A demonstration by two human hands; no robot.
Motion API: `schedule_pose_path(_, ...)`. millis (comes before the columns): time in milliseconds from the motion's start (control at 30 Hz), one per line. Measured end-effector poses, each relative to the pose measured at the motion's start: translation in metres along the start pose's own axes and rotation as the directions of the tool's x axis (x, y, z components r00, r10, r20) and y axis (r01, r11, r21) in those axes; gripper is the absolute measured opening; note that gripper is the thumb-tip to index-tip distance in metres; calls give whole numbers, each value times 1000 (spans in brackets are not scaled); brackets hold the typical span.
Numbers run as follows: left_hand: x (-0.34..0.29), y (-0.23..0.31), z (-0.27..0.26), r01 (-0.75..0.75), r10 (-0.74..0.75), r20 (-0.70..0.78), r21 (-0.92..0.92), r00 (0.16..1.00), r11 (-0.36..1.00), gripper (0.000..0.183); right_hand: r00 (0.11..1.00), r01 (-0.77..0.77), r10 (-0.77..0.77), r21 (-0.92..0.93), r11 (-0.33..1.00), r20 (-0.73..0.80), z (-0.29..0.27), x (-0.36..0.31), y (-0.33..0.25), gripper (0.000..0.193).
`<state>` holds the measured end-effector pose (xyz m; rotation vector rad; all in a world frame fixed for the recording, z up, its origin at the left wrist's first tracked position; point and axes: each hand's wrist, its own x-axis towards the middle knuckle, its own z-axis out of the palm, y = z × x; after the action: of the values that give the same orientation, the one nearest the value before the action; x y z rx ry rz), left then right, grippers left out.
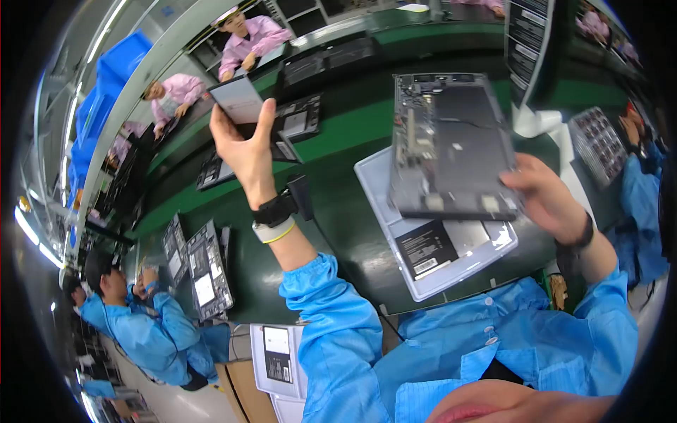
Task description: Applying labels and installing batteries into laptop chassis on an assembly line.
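My left hand [247,151] is raised over the far side of the bench. Between its thumb and fingers is a flat rectangular light-grey panel [243,102] with a dark edge; its exact kind is unclear. My right hand [546,194] grips the lower right corner of an opened tablet [469,148], slightly blurred, with a circuit board along its left side and a dark flat area beside it. Beneath the tablet sits a pale plastic tray [374,183] holding a black labelled battery [427,250]. A black band and a white-and-yellow one circle my left wrist.
More opened devices [300,116] lie on the green line beyond my left hand, and others [208,271] stand at the left. A clear component tray [599,144] and white paper strip [564,148] are at right. Co-workers in pink [254,35] and blue [151,317] sit around.
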<state>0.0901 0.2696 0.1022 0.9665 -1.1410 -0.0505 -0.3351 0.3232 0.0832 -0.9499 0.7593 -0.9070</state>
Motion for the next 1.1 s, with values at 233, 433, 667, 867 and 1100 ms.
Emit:
schedule_pose_path(233, -7, 1, 21, -56, 46, 84, 114, 995, 992, 92, 999, -36, 43, 240, 970, -26, -2, 229, 52, 19)
schedule_pose_path(433, -20, -15, 47, -41, 18, 202, 107, 979, 993, 93, 988, -70, 87, 131, 989, -130, 22, 316, 90, 30)
schedule_pose_path(667, -38, -32, 79, 5, -108, 364, 272, 925, 962, 88, 897, -440, 414, 221, 870, 153, 14, 333, 82, 50)
schedule_pose_path(867, -45, -47, 97, -114, -103, 453, 427, 886, 897, 90, 948, -219, 230, -74, 973, 219, 0, 282, 22, 54)
schedule_pose_path(1100, -44, -49, 152, -415, -29, 766, 379, 643, 827, 96, 902, 425, -261, -596, 681, 344, -13, 270, -28, 26)
